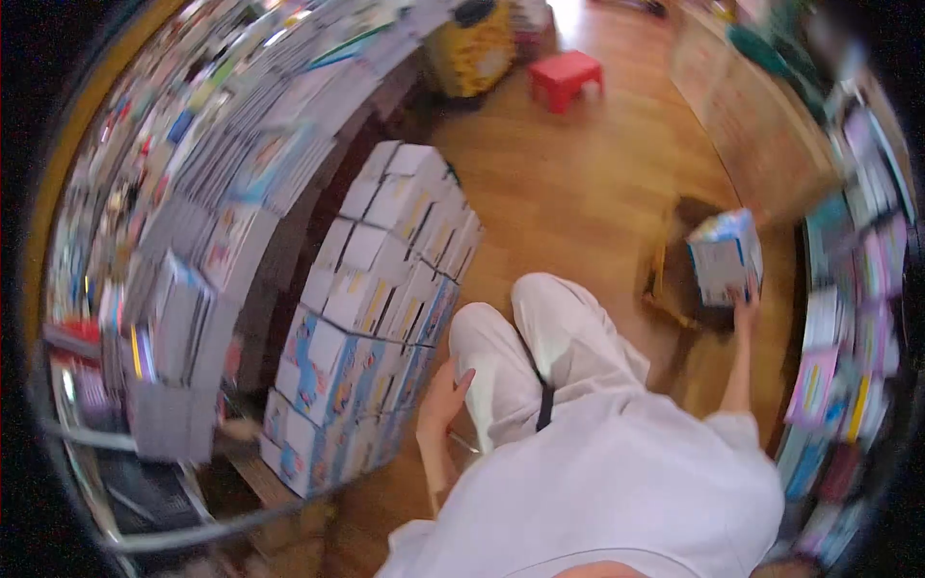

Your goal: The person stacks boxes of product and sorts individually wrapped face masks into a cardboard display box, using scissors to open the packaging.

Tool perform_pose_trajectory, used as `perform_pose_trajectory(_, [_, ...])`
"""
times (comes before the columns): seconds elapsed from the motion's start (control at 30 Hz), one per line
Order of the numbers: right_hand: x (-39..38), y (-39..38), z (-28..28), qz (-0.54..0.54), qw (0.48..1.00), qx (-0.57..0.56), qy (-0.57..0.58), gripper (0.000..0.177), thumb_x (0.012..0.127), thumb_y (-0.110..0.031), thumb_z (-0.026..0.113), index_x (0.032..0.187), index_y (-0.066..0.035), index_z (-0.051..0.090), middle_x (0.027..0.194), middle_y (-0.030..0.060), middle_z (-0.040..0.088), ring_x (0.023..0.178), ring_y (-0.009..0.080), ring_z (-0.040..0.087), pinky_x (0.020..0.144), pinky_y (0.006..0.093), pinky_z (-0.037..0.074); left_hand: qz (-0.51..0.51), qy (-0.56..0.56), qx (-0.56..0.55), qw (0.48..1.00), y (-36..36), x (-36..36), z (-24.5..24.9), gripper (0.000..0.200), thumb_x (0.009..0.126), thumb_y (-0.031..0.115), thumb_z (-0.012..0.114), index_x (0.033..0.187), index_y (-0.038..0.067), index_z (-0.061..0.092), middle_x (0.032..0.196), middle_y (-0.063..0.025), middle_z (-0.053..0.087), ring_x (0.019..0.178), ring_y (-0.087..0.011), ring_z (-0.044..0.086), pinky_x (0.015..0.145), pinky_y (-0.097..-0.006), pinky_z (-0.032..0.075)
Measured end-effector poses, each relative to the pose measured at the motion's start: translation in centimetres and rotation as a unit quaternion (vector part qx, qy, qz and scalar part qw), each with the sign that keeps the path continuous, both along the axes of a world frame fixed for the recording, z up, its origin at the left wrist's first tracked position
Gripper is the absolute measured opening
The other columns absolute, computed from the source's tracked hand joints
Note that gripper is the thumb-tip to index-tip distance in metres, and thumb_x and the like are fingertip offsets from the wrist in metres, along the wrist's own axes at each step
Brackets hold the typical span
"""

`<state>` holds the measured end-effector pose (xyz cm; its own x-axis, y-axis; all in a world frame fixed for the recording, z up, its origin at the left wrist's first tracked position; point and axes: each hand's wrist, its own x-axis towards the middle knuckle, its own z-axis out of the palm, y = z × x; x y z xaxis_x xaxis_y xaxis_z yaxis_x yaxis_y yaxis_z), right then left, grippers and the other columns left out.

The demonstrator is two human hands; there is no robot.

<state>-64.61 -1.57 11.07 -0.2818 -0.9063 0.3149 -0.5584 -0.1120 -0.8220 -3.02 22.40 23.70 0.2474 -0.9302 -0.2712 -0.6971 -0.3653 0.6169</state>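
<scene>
My right hand (745, 306) is stretched out to the right and grips the lower edge of a blue and white box (725, 256), held above a brown cardboard box (674, 279) on the floor. My left hand (443, 397) hangs by my left knee with the fingers loosely apart, holding nothing, close to a tall stack of white and blue boxes (371, 308). My white trousers and white shirt fill the lower middle. The picture is blurred.
Shelves packed with books and boxes (183, 193) run along the left. More shelves of colourful books (858, 328) line the right. A red stool (567, 77) and a yellow container (472, 48) stand far off on the wooden floor (578, 183).
</scene>
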Motion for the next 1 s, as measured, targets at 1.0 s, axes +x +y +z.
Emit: perform_pose_trajectory(1.0, [40.3, 11.5, 26.1, 0.672, 0.723, -0.157, 0.029, 0.072, 0.06, -0.012, 0.087, 0.126, -0.008, 0.058, 0.144, 0.0234, 0.041, 0.123, 0.0397, 0.051, 0.089, 0.0411, 0.053, 0.374, 0.512, -0.384, 0.671, 6.2, -4.1, 0.0, 0.068, 0.091, 0.026, 0.065, 0.147, 0.008, 0.031, 0.141, -0.0097, 0.044, 0.128, -0.0219, 0.045, 0.102, -0.0377, 0.042])
